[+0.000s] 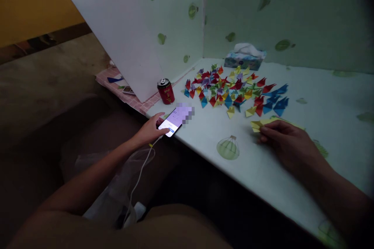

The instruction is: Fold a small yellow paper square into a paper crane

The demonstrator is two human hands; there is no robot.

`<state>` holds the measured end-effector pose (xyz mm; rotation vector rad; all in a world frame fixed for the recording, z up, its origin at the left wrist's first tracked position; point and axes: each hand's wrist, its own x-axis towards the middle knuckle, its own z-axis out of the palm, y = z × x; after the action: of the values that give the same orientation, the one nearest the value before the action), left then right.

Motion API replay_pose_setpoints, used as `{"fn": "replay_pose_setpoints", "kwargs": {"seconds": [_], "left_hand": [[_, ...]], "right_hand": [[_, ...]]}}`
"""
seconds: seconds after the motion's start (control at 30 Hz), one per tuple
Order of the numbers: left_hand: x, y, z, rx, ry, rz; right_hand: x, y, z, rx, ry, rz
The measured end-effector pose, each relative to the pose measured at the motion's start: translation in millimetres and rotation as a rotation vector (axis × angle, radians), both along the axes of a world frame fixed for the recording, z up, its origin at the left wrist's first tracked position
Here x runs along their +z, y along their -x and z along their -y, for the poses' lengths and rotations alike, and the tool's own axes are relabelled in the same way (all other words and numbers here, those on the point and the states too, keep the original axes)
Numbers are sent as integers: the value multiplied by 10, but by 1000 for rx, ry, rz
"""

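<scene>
My left hand (151,128) grips the lower end of a lit smartphone (174,120), with its thumb on the screen and its fingers at the side. The phone lies at the table's front edge, a white cable plugged into its bottom. Over the table on the right, my right hand (288,140) pinches a partly folded piece of yellow paper (256,125) between thumb and fingers. Much of that paper is hidden behind the hand. Beyond both hands spreads a cluster of small folded paper cranes (228,87) in red, blue, yellow, green and purple.
A red drink can (166,91) stands just behind the phone, beside a white partition (125,27). At the back is a tissue box (244,59) against the green wall. The cable (140,175) hangs off the table (201,146) past a clear plastic bag (105,198).
</scene>
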<state>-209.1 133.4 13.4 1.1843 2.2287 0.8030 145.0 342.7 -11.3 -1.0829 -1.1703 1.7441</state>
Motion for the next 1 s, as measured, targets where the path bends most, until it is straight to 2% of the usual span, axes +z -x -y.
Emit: {"fn": "replay_pose_setpoints", "kwargs": {"seconds": [0.2, 0.47, 0.83, 0.93, 1.0], "left_hand": [[-56, -158, -48, -64, 36, -291], [-122, -293, -62, -86, 40, -410], [-121, -298, -131, -74, 25, -464], [-93, -219, -112, -86, 4, -386], [-67, -113, -101, -84, -17, -246]], "right_hand": [[21, 2, 11, -6, 2, 13], [7, -5, 6, -2, -6, 12], [-51, -3, -25, -2, -26, 13], [-49, -3, -22, 7, -29, 16], [-50, -6, -24, -2, -24, 10]]}}
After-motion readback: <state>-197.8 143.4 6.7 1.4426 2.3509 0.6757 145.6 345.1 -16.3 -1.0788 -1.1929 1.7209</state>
